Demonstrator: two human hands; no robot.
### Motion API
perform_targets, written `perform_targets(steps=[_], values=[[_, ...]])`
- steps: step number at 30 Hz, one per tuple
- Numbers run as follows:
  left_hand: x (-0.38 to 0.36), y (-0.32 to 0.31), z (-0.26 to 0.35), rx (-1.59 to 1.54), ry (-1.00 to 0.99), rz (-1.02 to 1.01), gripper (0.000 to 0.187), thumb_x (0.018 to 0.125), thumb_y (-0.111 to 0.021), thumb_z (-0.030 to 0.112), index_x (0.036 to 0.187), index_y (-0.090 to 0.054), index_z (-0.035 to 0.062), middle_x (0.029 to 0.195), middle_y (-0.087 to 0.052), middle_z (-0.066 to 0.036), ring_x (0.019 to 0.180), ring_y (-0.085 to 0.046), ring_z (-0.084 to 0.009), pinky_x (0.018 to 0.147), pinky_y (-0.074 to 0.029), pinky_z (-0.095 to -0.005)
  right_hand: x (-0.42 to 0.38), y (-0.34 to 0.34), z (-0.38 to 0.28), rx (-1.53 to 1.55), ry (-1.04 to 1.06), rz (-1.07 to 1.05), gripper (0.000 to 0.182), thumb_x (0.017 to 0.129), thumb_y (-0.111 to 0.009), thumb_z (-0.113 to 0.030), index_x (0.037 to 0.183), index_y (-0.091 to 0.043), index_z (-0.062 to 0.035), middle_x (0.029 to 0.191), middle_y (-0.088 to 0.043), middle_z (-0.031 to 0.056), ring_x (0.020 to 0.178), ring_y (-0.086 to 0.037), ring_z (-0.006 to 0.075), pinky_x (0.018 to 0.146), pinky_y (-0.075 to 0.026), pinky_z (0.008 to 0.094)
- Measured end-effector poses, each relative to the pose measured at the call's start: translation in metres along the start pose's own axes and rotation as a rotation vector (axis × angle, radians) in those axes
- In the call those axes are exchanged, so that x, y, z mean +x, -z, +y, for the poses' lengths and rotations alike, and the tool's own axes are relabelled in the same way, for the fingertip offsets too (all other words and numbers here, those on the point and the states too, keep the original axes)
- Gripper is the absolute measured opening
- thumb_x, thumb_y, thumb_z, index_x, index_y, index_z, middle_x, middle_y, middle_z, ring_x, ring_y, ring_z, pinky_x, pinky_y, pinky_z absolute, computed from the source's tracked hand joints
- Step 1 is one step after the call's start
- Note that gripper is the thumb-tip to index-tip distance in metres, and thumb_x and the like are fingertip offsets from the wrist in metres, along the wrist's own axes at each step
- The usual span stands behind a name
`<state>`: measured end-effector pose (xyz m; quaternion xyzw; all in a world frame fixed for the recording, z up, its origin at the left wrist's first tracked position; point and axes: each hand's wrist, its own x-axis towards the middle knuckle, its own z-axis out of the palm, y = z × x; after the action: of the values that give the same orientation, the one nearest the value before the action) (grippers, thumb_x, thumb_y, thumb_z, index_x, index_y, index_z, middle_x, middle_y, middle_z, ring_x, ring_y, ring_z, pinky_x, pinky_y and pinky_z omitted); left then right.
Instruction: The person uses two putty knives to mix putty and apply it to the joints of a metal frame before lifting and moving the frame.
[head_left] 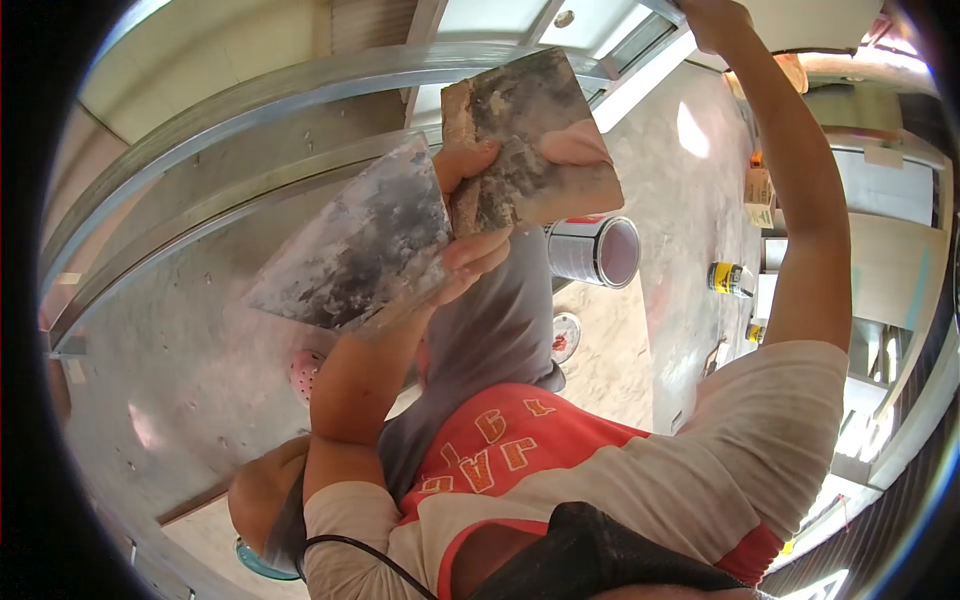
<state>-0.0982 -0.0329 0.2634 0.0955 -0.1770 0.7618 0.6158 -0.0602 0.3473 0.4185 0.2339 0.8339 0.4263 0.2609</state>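
Note:
My left hand (470,245) is closed on two flat plates smeared with putty. One, a grey putty spreader plate (360,240), slants down to the left. The other, a squarish putty board (520,110), has a worn brown edge and bears a pinkish lump of putty (577,145). My thumb presses on the board's edge. My right arm reaches up, and my right hand (716,24) is closed at the metal frame (650,45) by the top edge of view; some of its fingertips are cut off.
Curved-looking metal rails (250,95) cross the upper left. An opened paint can (600,250) stands near my leg, beside a round lid (565,338) with red on it. A smaller black-and-yellow can (730,279) and boxes (760,190) are to the right. A pink perforated item (305,375) lies left.

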Motion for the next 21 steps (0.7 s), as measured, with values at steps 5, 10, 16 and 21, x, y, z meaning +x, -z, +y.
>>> perform_targets(steps=[5,10,16,21], values=[[-0.005,0.015,0.001,-0.010,0.073,0.030,0.038,0.097,-0.038,0.022,0.129,-0.043,0.0032,0.084,-0.059,-0.016,0.044,-0.047,-0.0080,0.037,-0.035,-0.0192,-0.024,-0.003,0.007,-0.011,0.028,0.001,0.057,0.076,-0.062,-0.019,0.130,-0.046,-0.0206,0.091,-0.065,0.0096,0.086,-0.064,0.0264,0.069,-0.050,0.0377],[0.000,0.008,0.000,-0.110,0.070,0.176,0.038,0.097,-0.033,0.022,0.116,-0.041,-0.0103,0.092,-0.061,-0.027,0.037,-0.050,-0.0152,0.032,-0.041,-0.0249,-0.045,0.030,-0.004,-0.095,-0.098,-0.295,0.059,0.076,-0.064,-0.025,0.132,-0.044,-0.0165,0.092,-0.065,0.0102,0.087,-0.063,0.0264,0.072,-0.050,0.0385],[-0.004,0.015,0.000,-0.022,0.062,0.074,0.039,0.095,-0.038,0.021,0.129,-0.041,0.0013,0.102,-0.057,-0.025,0.045,-0.049,-0.0094,0.039,-0.039,-0.0210,-0.073,0.040,0.008,0.026,-0.161,-0.200,0.062,0.075,-0.057,-0.015,0.134,-0.039,-0.0138,0.102,-0.064,0.0162,0.094,-0.062,0.0300,0.077,-0.050,0.0412],[-0.007,0.022,0.000,0.009,0.068,0.064,0.040,0.096,-0.038,0.022,0.132,-0.042,0.0058,0.099,-0.058,-0.024,0.045,-0.048,-0.0079,0.039,-0.039,-0.0202,-0.059,0.029,0.018,0.342,-0.122,0.046,0.067,0.069,-0.056,-0.012,0.135,-0.039,-0.0166,0.104,-0.063,0.0190,0.096,-0.061,0.0336,0.081,-0.049,0.0437]])
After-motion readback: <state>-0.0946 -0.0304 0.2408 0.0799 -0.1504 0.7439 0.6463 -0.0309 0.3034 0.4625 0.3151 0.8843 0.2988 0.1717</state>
